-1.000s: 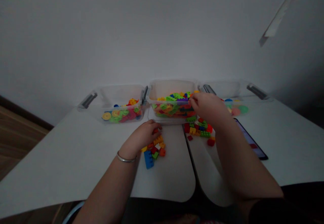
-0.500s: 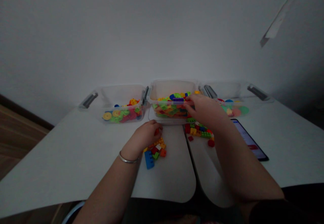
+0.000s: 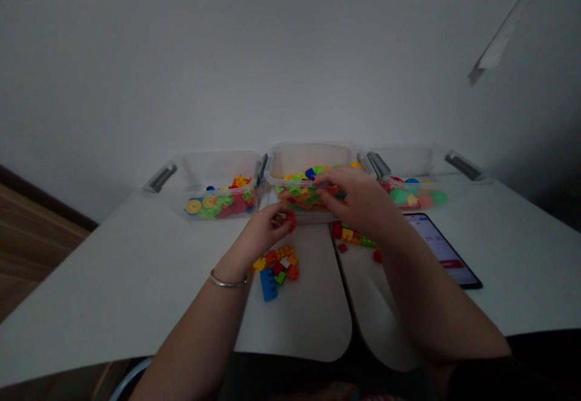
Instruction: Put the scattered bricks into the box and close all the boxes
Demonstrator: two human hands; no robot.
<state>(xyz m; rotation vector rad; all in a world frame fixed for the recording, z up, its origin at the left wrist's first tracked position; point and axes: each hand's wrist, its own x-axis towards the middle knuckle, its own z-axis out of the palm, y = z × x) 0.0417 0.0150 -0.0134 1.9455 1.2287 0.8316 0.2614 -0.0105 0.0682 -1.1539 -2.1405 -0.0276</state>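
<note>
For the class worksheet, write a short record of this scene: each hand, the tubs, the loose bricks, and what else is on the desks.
Left hand: holds a red brick at its fingertips, just in front of the middle tub
Right hand: fingers over the coloured bricks in the middle tub
Tubs: three clear plastic tubs in a row, with the left tub and right tub beside the middle one
Loose bricks: one heap on the left desk, another on the right desk
Other: a lit phone on the right desk

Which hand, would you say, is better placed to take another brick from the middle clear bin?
Probably the right: the right hand is already over the middle clear bin, at its bricks, while the left hand is in front of the bin, pinching a red brick.
</note>
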